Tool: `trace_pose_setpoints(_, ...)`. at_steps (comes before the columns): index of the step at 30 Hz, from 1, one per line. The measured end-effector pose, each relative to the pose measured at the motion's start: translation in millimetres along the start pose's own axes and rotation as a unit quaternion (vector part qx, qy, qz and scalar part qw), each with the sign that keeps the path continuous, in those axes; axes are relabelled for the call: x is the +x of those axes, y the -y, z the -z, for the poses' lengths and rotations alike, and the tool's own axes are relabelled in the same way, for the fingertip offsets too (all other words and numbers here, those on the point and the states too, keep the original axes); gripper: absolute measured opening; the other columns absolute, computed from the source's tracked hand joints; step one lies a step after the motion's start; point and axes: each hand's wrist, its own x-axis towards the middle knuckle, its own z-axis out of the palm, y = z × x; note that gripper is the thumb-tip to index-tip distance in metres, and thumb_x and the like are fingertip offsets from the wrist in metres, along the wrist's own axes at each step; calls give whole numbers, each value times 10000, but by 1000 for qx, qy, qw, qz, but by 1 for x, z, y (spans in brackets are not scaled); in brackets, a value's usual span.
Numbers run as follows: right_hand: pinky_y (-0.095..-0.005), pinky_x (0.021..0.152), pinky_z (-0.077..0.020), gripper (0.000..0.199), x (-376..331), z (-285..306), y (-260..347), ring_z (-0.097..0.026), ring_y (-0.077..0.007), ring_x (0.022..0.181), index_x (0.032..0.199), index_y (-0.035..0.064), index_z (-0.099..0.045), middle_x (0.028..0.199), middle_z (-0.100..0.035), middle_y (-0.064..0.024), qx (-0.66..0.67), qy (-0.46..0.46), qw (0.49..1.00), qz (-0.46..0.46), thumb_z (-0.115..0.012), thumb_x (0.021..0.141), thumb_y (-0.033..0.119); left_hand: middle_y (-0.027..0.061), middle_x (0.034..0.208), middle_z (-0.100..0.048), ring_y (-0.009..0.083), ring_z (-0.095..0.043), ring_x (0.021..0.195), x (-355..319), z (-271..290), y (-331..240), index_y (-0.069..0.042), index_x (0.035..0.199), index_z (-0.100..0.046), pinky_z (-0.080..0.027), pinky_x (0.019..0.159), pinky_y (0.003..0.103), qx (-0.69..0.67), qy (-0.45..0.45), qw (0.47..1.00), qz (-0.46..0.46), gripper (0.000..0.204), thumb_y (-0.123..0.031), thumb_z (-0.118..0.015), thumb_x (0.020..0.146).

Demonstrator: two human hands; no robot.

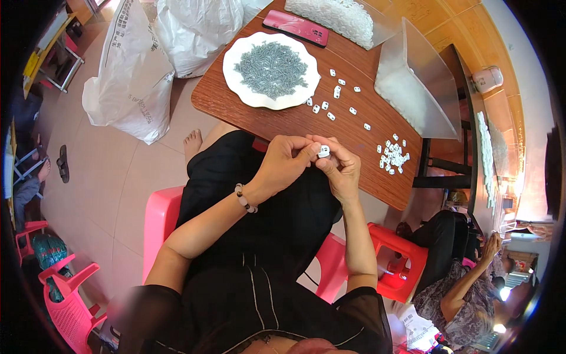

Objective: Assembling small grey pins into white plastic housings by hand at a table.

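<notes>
Tiled floor, pink plastic chairs, and a reddish-brown wooden table as the reference for everything below. Person sits at the table's near edge, both hands raised just over that edge above the lap.

Left hand: fingers curled in, thumb and forefinger pinched onto a small white plastic clip. Beaded bracelet on that wrist. Right hand: fingers also curled, thumb and fingertips closed on the same clip from the other side. Clip sits between the two hands' fingertips, just above the table's near edge; its detail is too small to tell.

On the table: a white round plate heaped with small grey metal springs, toward the far left side. Loose white clips scattered mid-table beside the plate. A small pile of white clips near the right edge, close to the right hand. Red flat phone at the far edge. Clear plastic bag of white parts at the far right.

Left of the table, on the floor: large white woven sacks. Another person sits well right of the table.
</notes>
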Motion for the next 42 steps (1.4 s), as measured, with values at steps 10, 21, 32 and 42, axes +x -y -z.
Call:
trace_pose_setpoints(10,-207,760,-459,327,0,-1,3,-568,-89,865,1151,-26,-634,1028,-607,-56,-11,-52,998,-40,-667,882,158,-25,692,-601,25,-477,628,-1,-2,-11,7,891,-702,-374,561,185,-26,5,1000,12,285,-247,-586,948)
trace_pose_setpoints(21,-218,714,-464,221,59,63,112,-571,-63,785,1063,-8,-681,933,-680,-17,-343,-244,901,105,-652,876,106,8,693,-612,45,-509,581,3,3,-7,33,903,-694,-402,545,183,-42,19,998,51,243,-180,-581,929)
trace_pose_setpoints(32,-377,720,-500,371,128,185,112,-664,-292,783,1069,72,-691,794,-681,-130,-697,-312,646,20,-634,855,370,9,691,-614,44,-517,577,2,3,-7,29,883,-694,-412,535,180,-41,26,997,55,243,-189,-593,925)
trace_pose_setpoints(42,-374,772,-483,292,119,171,99,-611,-292,864,1041,62,-701,878,-689,-117,-699,-305,629,153,-657,857,285,7,689,-611,45,-503,568,4,3,-9,32,873,-696,-377,519,177,-30,34,998,54,261,-190,-574,937)
